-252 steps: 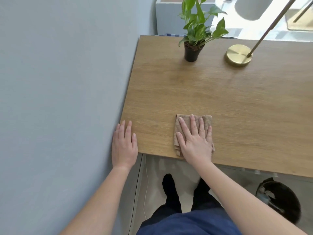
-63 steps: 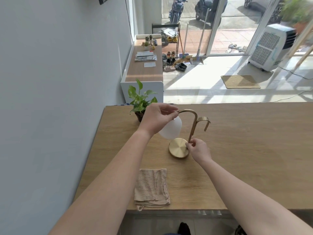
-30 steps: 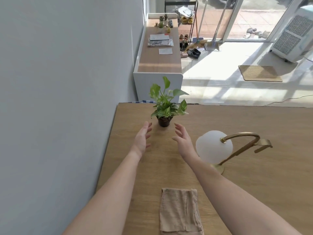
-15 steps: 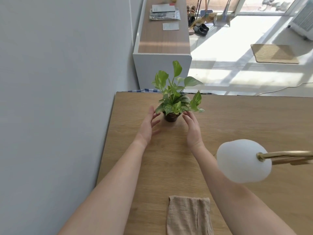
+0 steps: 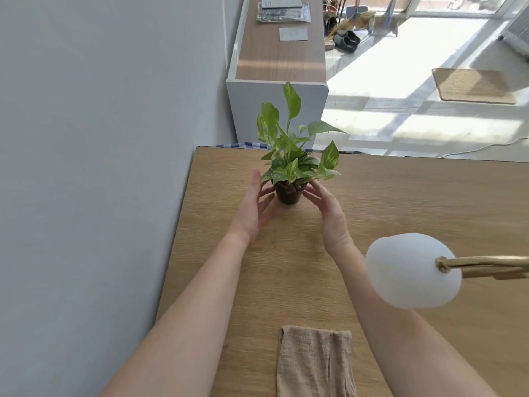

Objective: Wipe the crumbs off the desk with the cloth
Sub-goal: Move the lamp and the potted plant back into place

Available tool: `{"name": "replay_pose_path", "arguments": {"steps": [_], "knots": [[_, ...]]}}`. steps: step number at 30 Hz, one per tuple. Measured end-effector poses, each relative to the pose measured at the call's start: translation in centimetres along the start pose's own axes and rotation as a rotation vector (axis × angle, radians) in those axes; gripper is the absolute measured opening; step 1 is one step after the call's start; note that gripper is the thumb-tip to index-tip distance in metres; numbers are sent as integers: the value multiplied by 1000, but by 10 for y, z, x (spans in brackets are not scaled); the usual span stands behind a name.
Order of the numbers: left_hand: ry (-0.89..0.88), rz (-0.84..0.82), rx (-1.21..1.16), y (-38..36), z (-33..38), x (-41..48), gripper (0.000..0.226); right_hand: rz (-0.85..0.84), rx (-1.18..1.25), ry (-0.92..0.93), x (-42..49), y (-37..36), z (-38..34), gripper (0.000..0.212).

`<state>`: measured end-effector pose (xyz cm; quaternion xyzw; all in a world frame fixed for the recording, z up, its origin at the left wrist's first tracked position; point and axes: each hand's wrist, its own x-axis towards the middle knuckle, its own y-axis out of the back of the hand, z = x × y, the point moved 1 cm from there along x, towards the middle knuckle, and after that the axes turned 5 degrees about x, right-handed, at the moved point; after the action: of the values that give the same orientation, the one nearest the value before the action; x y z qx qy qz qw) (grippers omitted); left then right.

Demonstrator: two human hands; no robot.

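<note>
The folded cloth (image 5: 315,365) lies at the desk's (image 5: 400,202) near edge, between the forearms. Farther in, the left hand (image 5: 252,207) and right hand (image 5: 326,213), fingers straight, flank a dark pot (image 5: 288,194) holding a leafy plant; whether they touch it is unclear. Bare wood stretches rightward beyond the lamp globe (image 5: 412,272).

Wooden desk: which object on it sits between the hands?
The green plant in the dark pot, flanked by left hand and right hand; beige cloth and white-globed brass lamp lie elsewhere.
</note>
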<state>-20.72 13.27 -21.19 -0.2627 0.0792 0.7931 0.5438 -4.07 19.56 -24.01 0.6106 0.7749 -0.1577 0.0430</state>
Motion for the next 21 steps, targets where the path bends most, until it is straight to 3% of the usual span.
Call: {"name": "replay_pose_path", "arguments": {"steps": [16, 18, 21], "knots": [[-20, -35, 53, -9, -9, -85, 79, -129, 48, -54, -75, 19, -16, 64], [-14, -30, 57, -12, -15, -95, 77, -164, 64, -126, -87, 22, -17, 73], [-16, -29, 60, -17, -22, -107, 72, -200, 118, -213, -104, 26, -19, 108]]}}
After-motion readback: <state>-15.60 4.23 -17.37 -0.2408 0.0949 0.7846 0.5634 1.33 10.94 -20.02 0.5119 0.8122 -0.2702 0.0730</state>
